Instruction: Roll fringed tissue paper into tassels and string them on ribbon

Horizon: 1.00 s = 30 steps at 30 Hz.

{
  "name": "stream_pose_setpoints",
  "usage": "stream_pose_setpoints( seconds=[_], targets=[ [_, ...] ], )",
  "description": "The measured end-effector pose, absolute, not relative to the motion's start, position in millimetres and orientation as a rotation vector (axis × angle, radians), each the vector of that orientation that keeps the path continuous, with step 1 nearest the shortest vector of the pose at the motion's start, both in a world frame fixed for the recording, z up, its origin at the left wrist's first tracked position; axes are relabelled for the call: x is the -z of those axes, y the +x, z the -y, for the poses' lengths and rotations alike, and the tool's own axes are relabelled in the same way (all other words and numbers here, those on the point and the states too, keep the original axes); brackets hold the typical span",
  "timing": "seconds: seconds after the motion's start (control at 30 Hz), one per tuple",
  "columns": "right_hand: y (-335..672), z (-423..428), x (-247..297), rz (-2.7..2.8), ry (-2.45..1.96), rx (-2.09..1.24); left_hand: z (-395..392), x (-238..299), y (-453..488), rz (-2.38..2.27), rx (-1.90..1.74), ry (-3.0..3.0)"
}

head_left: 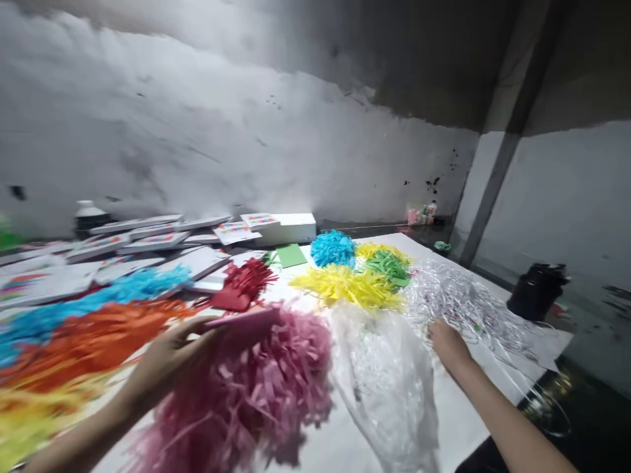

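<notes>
From my head camera, my left hand [167,358] reaches across the table and pinches the near end of a flat pink sheet [242,324], thumb on top. The sheet lies over the far edge of a big heap of pink paper shreds [256,394] in front of me. My right hand [446,345] rests, back up, at the near edge of a tangle of silvery strips [463,302]. Its fingers are buried in the strips, so I cannot tell whether they are spread or curled.

A crumpled clear plastic bag [389,387] lies between the pink heap and my right arm. Orange shreds [93,338] lie left of my left hand. Beyond are yellow shreds [350,286], a blue tuft [332,248] and a white box [290,228] by the wall.
</notes>
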State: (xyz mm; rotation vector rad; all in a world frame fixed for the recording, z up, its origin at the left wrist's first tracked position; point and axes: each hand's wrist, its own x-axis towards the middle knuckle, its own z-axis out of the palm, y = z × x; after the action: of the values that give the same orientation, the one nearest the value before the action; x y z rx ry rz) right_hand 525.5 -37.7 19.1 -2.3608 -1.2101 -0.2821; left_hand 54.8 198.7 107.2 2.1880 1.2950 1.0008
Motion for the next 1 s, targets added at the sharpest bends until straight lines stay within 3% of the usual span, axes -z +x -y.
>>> stream_pose_setpoints(
  seconds=[0.13, 0.23, 0.4, 0.5, 0.6, 0.73, 0.93, 1.0],
  targets=[
    [530.6, 39.7, -22.0, 1.279, -2.398, 0.273, -149.5, -90.4, 40.2, -1.093, -0.927, 1.768],
    [477.7, 40.4, -29.9, 1.306, -2.264, 0.417, -114.0, -70.2, 33.3, -0.975, -0.954, 1.514],
    [280.4, 36.4, -36.4, 1.884, -1.227, 0.475, -52.6, -37.4, 45.3, -0.93, -0.905, 1.181],
    [197.1, 22.7, -31.5, 1.798, -1.252, 0.57, -28.4, -25.7, 55.3, -0.851, -0.924, 1.006],
    [176.8, 11.0, -19.3, 1.736, -1.307, 0.546, -21.8, -16.5, 55.1, -0.758, -0.948, 0.893],
    [186.1, 12.8, -5.1, 1.557, -1.275, 0.366, -29.3, -12.8, 44.4, -0.765, -0.913, 1.192],
    [192.7, 16.1, -18.6, 1.356, -1.282, -0.431, -45.7, -30.5, 40.7, -0.762, -0.933, 1.836],
    [199.1, 15.8, -20.1, 1.382, -1.293, -0.334, -50.2, -34.6, 42.5, -0.775, -0.919, 1.904]
  ],
)
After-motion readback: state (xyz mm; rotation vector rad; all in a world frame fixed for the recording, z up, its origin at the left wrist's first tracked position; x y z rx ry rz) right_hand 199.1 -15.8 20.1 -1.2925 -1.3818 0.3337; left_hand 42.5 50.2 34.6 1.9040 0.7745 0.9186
